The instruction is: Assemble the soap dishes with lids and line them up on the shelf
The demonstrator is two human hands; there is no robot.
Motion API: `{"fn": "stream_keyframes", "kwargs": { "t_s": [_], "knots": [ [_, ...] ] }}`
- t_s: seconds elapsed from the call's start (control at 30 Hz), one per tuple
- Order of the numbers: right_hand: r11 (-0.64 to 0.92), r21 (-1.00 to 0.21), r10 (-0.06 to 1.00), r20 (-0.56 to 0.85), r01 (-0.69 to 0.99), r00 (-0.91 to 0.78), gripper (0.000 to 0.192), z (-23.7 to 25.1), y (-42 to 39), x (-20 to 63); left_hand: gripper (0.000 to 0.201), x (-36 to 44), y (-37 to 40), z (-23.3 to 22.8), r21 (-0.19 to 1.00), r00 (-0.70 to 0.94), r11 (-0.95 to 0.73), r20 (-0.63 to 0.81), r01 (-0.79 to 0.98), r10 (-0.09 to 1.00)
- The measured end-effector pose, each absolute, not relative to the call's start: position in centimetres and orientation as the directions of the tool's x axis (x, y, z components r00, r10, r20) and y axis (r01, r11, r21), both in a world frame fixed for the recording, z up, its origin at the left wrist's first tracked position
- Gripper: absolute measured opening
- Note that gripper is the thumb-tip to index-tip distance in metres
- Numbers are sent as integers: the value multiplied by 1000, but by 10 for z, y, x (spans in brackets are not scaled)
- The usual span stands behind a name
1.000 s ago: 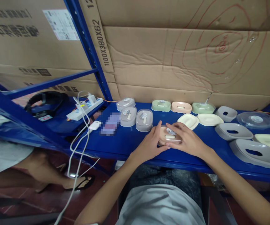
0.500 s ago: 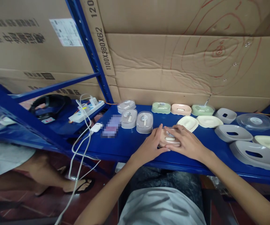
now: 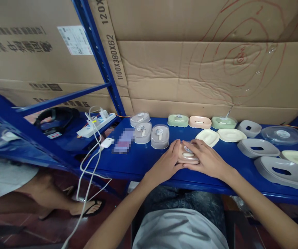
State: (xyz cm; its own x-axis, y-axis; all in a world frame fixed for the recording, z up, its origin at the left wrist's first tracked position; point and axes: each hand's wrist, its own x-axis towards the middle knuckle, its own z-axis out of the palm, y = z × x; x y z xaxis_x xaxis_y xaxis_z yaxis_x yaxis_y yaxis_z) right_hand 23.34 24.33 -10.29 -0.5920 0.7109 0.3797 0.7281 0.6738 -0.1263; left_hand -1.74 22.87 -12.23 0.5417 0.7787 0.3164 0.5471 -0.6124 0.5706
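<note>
Between my hands is a pink soap box (image 3: 188, 156) with a clear lid and a round label, at the near part of the blue shelf. My left hand (image 3: 170, 157) wraps its left side, thumb along the near edge. On its right side my right hand (image 3: 204, 156) is closed, fingers over the lid and thumb at the near edge. The hands cover both ends of the box. Just left of my left hand stands a grey lidded soap box (image 3: 160, 136). Beyond my right hand lie cream trays, the nearest being an oval cream tray (image 3: 207, 137).
More lidded boxes, a green one (image 3: 178, 120) and a pink one (image 3: 200, 121), line the cardboard wall. Grey shells (image 3: 285, 171) lie at right near a clear lid (image 3: 282, 134). At left are a power strip (image 3: 97, 125), white cables and a person's leg (image 3: 53, 193).
My fingers have shifted slightly on the pink soap box, and my thumbs have come closer together at its near edge. The whole view has moved a little; the other boxes stay in place.
</note>
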Motion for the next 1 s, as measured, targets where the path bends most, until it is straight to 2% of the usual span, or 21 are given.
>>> {"fn": "stream_keyframes", "kwargs": {
  "t_s": [0.33, 0.63, 0.77, 1.0],
  "knots": [
    [667, -148, 723, 369, 731, -585, 84, -104, 245, 234, 95, -16, 230, -121, 586, 538, -617, 333, 526, 775],
    [681, -285, 724, 402, 675, -560, 80, -107, 246, 236, 106, -20, 232, -118, 671, 501, -546, 290, 501, 815],
    [685, -257, 712, 435, 682, -551, 81, -103, 244, 233, 112, -20, 232, -120, 690, 471, -514, 276, 510, 838],
    [693, -232, 700, 442, 683, -561, 78, -99, 243, 228, 112, -19, 232, -121, 694, 469, -500, 259, 518, 844]
  ]
}}
